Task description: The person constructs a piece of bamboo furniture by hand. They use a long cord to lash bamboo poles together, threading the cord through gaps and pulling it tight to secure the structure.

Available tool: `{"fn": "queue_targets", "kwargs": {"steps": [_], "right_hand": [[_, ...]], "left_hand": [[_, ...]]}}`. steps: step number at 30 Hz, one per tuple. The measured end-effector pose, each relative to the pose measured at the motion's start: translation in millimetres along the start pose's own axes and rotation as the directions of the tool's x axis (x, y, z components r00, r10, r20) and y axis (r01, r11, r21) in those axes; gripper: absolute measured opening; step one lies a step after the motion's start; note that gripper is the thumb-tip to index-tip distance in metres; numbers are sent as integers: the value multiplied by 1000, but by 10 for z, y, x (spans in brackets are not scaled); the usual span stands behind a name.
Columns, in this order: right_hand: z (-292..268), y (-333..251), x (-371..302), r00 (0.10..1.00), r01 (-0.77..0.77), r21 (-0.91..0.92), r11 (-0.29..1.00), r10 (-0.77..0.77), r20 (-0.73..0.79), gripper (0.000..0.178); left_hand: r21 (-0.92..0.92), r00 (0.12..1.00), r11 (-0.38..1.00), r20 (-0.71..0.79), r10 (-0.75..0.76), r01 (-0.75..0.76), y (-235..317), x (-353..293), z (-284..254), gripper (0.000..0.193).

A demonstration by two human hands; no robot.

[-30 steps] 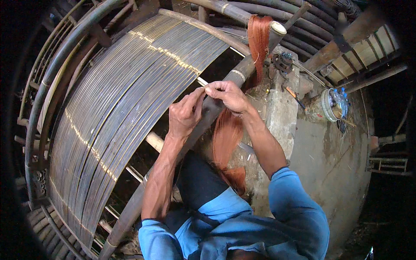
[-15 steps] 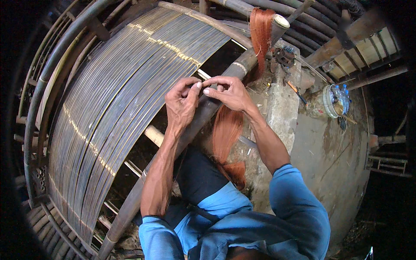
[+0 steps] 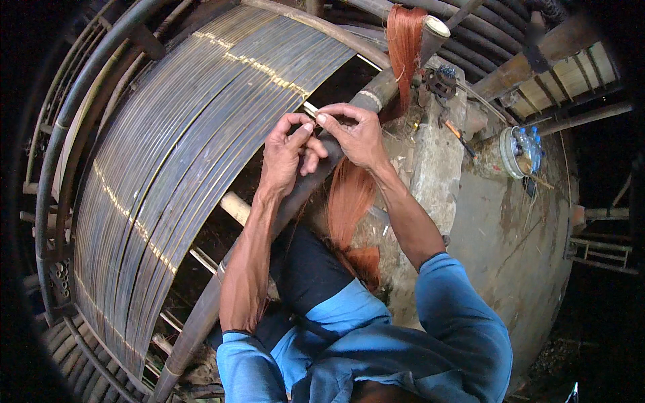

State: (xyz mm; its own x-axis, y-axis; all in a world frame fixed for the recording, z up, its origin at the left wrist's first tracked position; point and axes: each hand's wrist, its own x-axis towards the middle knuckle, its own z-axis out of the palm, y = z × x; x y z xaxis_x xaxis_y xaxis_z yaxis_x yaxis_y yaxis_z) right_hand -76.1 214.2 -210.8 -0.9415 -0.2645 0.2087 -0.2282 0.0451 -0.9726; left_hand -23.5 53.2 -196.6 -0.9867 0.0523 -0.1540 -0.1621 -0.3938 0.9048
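Note:
Close together above a thick bamboo pole [image 3: 295,191], both hands are raised with their fingertips nearly meeting. My left hand [image 3: 285,158] pinches with thumb and forefinger, its other fingers loosely curled toward the right. Thumb and forefinger are also pressed together on my right hand [image 3: 359,138]. Whatever lies between the fingertips is too fine to make out. Below my right hand hangs a bundle of reddish-brown fibres [image 3: 351,205]. A second reddish-brown fibre bundle [image 3: 403,50] drapes over the pole's far end. To the left lies a panel of dark narrow slats [image 3: 181,148], bound with pale stitched rows.
A curved bamboo rail [image 3: 50,174] bounds the panel on the far left. At right, a concrete ledge [image 3: 437,161] carries an orange-and-black tool [image 3: 459,138]. A pale bucket [image 3: 509,153] with plastic bottles [image 3: 534,151] stands beyond it on the grey floor [image 3: 517,248].
The lower fingers of my left hand have uncurled toward the right. My right hand has shifted slightly up, and both hands still pinch close together.

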Motion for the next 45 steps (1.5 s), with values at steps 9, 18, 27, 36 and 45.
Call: {"fn": "queue_targets", "kwargs": {"steps": [9, 18, 27, 36, 45], "right_hand": [[19, -77, -25, 991, -95, -85, 992, 103, 86, 19], [-120, 112, 50, 933, -237, 216, 947, 160, 324, 26], [-109, -27, 73, 918, -231, 34, 972, 207, 338, 25], [-283, 80, 314, 983, 182, -610, 771, -120, 141, 16], [-452, 392, 869, 910, 246, -764, 597, 129, 395, 24]], "left_hand": [[336, 985, 935, -82, 150, -115, 34, -69, -14, 14], [802, 792, 463, 20, 611, -377, -16, -155, 59, 18], [843, 607, 140, 248, 755, -519, -78, -126, -26, 14], [889, 935, 455, -110, 337, -59, 142, -204, 71, 24], [726, 965, 636, 210, 157, -262, 873, -348, 55, 29]]}}
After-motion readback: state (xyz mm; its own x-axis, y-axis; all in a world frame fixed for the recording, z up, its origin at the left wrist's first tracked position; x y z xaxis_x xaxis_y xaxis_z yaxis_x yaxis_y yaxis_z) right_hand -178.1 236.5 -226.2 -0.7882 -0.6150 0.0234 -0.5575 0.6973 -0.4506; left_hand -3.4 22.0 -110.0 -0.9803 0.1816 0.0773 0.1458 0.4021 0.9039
